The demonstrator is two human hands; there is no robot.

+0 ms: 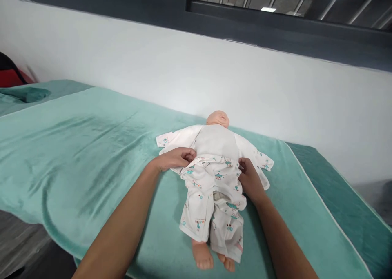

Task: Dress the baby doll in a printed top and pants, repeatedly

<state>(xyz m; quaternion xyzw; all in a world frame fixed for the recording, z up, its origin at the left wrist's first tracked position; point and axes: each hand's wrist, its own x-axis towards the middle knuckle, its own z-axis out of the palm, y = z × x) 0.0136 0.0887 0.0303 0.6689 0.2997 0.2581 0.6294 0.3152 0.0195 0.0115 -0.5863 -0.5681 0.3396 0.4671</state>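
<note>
Trousers point(210, 181) in both curled hands point(176, 158) point(251, 179)

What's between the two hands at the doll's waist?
In the head view, the printed pants on the doll lie between left hand and right hand.

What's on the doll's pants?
White pants with small teal cartoon prints; clearest in the head view.

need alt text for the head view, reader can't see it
A person's left hand and right hand touch the waist of patterned white trousers on a baby doll lying face up on a green blanket. The doll's white top has long sleeves; its bare feet show.
</note>
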